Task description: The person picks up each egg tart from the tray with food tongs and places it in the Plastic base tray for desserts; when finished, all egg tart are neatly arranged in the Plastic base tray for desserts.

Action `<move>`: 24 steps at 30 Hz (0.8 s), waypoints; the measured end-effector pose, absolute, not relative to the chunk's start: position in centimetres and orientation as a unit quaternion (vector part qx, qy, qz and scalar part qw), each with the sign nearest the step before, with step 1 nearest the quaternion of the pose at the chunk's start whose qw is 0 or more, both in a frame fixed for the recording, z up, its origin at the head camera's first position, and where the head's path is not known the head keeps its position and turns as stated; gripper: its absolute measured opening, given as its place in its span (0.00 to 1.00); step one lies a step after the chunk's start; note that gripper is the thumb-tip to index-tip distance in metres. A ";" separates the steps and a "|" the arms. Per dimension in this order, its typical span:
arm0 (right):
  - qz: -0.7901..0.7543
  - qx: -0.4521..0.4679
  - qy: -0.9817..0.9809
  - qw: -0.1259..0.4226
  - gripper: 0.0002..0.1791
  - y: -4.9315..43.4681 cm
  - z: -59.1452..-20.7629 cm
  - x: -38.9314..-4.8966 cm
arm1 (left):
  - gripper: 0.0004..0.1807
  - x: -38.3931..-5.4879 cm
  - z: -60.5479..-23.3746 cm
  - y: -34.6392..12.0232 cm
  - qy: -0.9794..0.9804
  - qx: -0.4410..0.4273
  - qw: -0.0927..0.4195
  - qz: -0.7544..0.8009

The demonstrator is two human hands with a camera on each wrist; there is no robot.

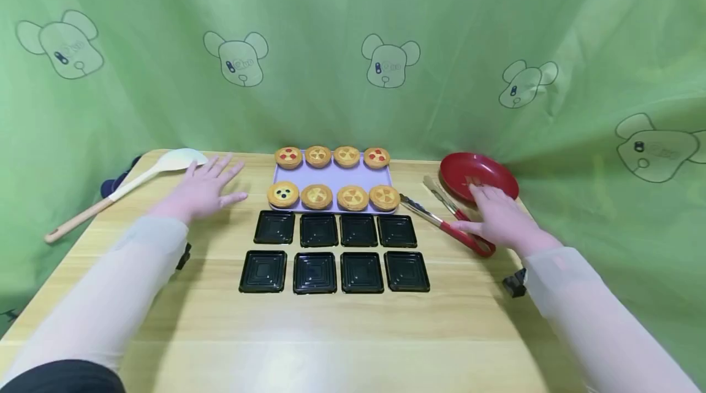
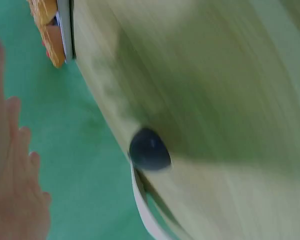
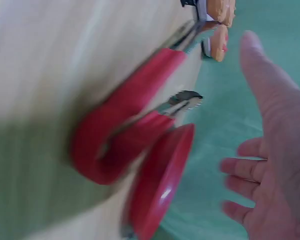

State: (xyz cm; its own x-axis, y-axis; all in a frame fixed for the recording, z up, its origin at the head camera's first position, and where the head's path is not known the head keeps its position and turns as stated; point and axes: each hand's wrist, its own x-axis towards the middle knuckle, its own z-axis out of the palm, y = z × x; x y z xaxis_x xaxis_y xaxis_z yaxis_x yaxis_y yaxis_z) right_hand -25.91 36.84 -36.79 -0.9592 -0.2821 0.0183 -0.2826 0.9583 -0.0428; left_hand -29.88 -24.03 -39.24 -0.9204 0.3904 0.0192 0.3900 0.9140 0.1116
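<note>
My left hand hovers over the table's left side, fingers spread and holding nothing. Its fingertips overlap the white bowl of a long wooden-handled ladle in the head view. On the right, my other hand is also spread out and empty, above red-handled tongs and a round red dish. The right wrist view shows the tongs lying beside the dish, apart from the fingers. Between the hands, a lilac tray bears two rows of small tarts.
Several black square plastic trays lie in two rows in front of the lilac tray. A green curtain with bear outlines hangs behind the wooden table. Something dark blue shows behind the ladle's handle.
</note>
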 end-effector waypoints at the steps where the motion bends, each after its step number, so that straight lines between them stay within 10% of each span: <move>1: 0.023 0.136 -0.990 0.001 0.59 37.0 -37.1 -25.8 | 0.47 -30.1 -39.4 -23.7 0.977 0.205 0.011 0.063; 13: 0.083 0.092 -0.991 -0.050 0.34 38.6 -40.6 -25.1 | 0.37 -32.1 -40.4 -19.7 0.962 0.229 0.104 0.106; 24: 0.105 0.078 -0.991 -0.042 0.45 38.4 -41.8 -26.6 | 0.29 -34.0 -41.9 -19.5 0.958 0.233 0.111 0.128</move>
